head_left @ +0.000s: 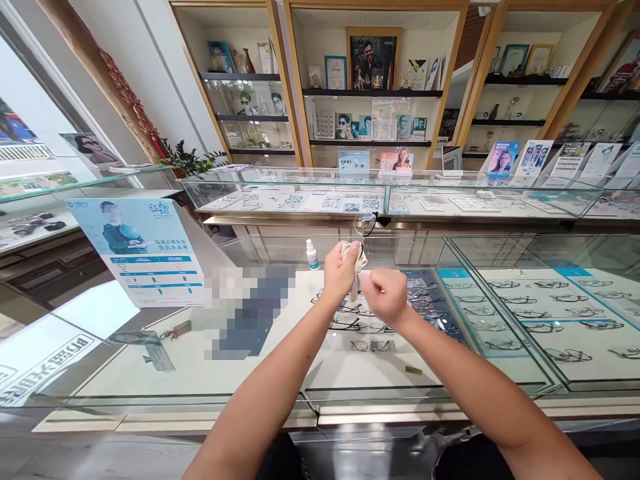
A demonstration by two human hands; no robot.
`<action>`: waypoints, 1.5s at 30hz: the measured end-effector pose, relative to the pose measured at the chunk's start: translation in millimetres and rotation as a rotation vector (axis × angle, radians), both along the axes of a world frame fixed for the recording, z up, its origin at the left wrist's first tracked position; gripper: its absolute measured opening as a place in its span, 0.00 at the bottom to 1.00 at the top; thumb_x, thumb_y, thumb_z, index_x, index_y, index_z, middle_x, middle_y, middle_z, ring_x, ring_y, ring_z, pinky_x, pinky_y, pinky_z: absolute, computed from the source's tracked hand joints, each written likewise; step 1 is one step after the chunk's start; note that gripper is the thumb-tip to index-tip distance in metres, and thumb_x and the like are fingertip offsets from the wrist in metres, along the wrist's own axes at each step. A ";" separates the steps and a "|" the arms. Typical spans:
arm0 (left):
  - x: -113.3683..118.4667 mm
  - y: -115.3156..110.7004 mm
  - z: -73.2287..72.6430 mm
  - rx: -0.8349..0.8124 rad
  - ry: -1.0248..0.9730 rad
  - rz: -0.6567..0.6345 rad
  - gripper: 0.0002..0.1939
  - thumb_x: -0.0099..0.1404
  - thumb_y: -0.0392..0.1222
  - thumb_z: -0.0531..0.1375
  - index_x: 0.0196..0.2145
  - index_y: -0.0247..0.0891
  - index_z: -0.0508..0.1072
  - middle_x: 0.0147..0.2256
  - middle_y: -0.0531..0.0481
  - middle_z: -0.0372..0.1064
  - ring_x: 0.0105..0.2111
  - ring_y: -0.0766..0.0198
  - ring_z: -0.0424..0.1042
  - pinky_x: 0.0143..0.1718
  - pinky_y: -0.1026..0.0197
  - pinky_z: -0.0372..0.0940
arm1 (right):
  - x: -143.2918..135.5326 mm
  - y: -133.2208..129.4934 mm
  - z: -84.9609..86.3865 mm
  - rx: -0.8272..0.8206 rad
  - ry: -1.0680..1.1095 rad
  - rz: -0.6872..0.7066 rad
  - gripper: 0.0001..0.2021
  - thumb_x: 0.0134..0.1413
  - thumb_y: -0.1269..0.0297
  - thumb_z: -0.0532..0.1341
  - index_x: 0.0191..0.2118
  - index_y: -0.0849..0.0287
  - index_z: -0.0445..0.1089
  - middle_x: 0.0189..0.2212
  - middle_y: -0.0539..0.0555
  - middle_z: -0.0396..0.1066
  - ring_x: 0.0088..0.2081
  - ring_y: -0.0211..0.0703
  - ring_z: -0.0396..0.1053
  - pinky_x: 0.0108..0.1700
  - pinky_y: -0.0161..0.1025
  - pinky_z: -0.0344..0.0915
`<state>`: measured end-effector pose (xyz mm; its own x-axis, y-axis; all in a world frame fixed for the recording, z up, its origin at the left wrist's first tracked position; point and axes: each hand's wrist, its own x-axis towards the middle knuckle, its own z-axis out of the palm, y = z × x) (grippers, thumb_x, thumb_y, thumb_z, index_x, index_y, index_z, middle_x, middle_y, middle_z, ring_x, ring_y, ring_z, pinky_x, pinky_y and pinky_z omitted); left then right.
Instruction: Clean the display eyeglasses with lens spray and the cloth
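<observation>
My left hand (341, 267) is closed around a pair of eyeglasses (367, 224) and a pale cloth (360, 262). One round lens and part of the dark frame stick up above the fingers. The cloth bunches at the thumb, and some of it hangs below. Close beside it on the right, my right hand (387, 293) is curled into a fist with its thumb side toward the cloth. Whatever its fingers grip is hidden. Both hands are above a glass display counter (350, 383). Just left of them stands a small white spray bottle (312, 256) with a blue label.
Rows of eyeglasses (370, 346) lie inside the counter under my hands. A blue-and-white sign (140, 253) stands on the left. More frames fill the glass case (570, 317) at right. Behind are another showcase (300, 200) and wall shelves (373, 93).
</observation>
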<state>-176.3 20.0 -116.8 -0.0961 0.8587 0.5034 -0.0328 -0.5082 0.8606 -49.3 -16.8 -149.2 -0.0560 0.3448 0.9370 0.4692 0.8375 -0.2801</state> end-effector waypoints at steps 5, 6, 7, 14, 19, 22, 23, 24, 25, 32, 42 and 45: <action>2.1 -2.1 -3.0 0.021 0.082 -0.085 0.33 0.69 0.76 0.61 0.30 0.41 0.68 0.24 0.54 0.62 0.26 0.64 0.60 0.31 0.60 0.59 | 28.0 26.2 12.9 -0.487 0.338 0.073 0.21 0.71 0.41 0.60 0.38 0.56 0.73 0.18 0.41 0.48 0.22 0.36 0.45 0.27 0.39 0.45; 2.1 -1.8 -4.1 0.019 0.099 -0.110 0.34 0.69 0.77 0.60 0.31 0.40 0.70 0.25 0.53 0.65 0.26 0.63 0.62 0.31 0.60 0.60 | 31.1 28.6 14.8 -0.534 0.358 0.110 0.24 0.69 0.37 0.61 0.41 0.56 0.75 0.18 0.41 0.48 0.22 0.36 0.44 0.27 0.39 0.43; 2.0 -1.1 -5.1 0.020 0.113 -0.126 0.34 0.69 0.77 0.60 0.32 0.40 0.72 0.25 0.52 0.67 0.27 0.62 0.64 0.32 0.59 0.61 | 33.4 30.1 16.6 -0.567 0.374 0.139 0.28 0.67 0.34 0.61 0.42 0.57 0.77 0.18 0.41 0.48 0.22 0.36 0.43 0.27 0.39 0.42; 2.6 2.1 -8.1 0.048 0.155 -0.167 0.31 0.67 0.73 0.66 0.41 0.37 0.78 0.33 0.49 0.74 0.34 0.60 0.69 0.39 0.59 0.64 | 35.7 33.2 22.3 -0.645 0.422 0.253 0.33 0.58 0.29 0.67 0.43 0.60 0.83 0.21 0.47 0.62 0.23 0.36 0.49 0.26 0.39 0.46; 5.9 -0.6 -9.6 0.014 0.165 -0.195 0.26 0.64 0.65 0.71 0.38 0.39 0.72 0.29 0.54 0.70 0.30 0.64 0.65 0.35 0.61 0.62 | 31.9 36.8 21.2 -0.619 0.462 0.342 0.30 0.55 0.32 0.71 0.40 0.59 0.86 0.36 0.59 0.83 0.40 0.51 0.77 0.41 0.44 0.73; 6.6 -0.9 -9.9 -0.010 0.148 -0.191 0.25 0.66 0.65 0.69 0.35 0.41 0.68 0.26 0.56 0.68 0.27 0.65 0.65 0.32 0.61 0.61 | 30.3 35.8 20.4 -0.618 0.458 0.368 0.27 0.55 0.34 0.72 0.39 0.57 0.87 0.39 0.61 0.86 0.47 0.57 0.81 0.50 0.49 0.77; 6.6 -1.0 -9.7 -0.016 0.144 -0.183 0.26 0.66 0.66 0.69 0.34 0.41 0.67 0.25 0.56 0.67 0.26 0.65 0.64 0.31 0.62 0.61 | 29.9 34.9 20.2 -0.611 0.454 0.367 0.26 0.55 0.35 0.72 0.38 0.57 0.87 0.40 0.61 0.86 0.47 0.57 0.82 0.51 0.50 0.78; 6.6 -1.1 -9.5 -0.014 0.143 -0.166 0.27 0.67 0.67 0.68 0.33 0.41 0.66 0.24 0.56 0.66 0.25 0.65 0.63 0.30 0.62 0.60 | 29.4 34.0 20.1 -0.604 0.451 0.366 0.26 0.56 0.36 0.72 0.38 0.57 0.87 0.40 0.61 0.87 0.47 0.57 0.82 0.51 0.50 0.78; 6.7 -1.4 -9.4 -0.004 0.145 -0.146 0.28 0.67 0.68 0.67 0.32 0.42 0.66 0.23 0.56 0.66 0.24 0.66 0.63 0.29 0.62 0.59 | 28.9 33.1 20.2 -0.600 0.451 0.365 0.25 0.56 0.36 0.71 0.38 0.57 0.87 0.41 0.61 0.87 0.47 0.57 0.82 0.51 0.50 0.78; 6.3 -3.0 -12.2 0.040 0.219 -0.129 0.34 0.71 0.78 0.58 0.33 0.41 0.70 0.26 0.52 0.68 0.27 0.62 0.65 0.33 0.58 0.61 | 29.6 31.2 26.9 -0.680 0.534 0.356 0.24 0.52 0.39 0.74 0.37 0.58 0.87 0.30 0.56 0.82 0.34 0.47 0.75 0.37 0.43 0.73; 0.6 1.9 -9.5 -0.088 0.215 -0.388 0.32 0.66 0.71 0.69 0.45 0.37 0.76 0.33 0.50 0.73 0.32 0.62 0.68 0.36 0.60 0.63 | 44.1 43.5 26.7 -0.927 0.598 0.457 0.28 0.45 0.35 0.76 0.40 0.56 0.87 0.25 0.51 0.73 0.26 0.39 0.62 0.27 0.38 0.58; 3.6 -0.5 -10.8 -0.125 0.175 -0.336 0.31 0.61 0.69 0.73 0.43 0.37 0.76 0.31 0.52 0.73 0.29 0.64 0.68 0.32 0.62 0.62 | 44.4 43.4 28.5 -0.933 0.568 0.501 0.29 0.43 0.35 0.77 0.39 0.58 0.86 0.21 0.47 0.66 0.23 0.35 0.53 0.26 0.38 0.50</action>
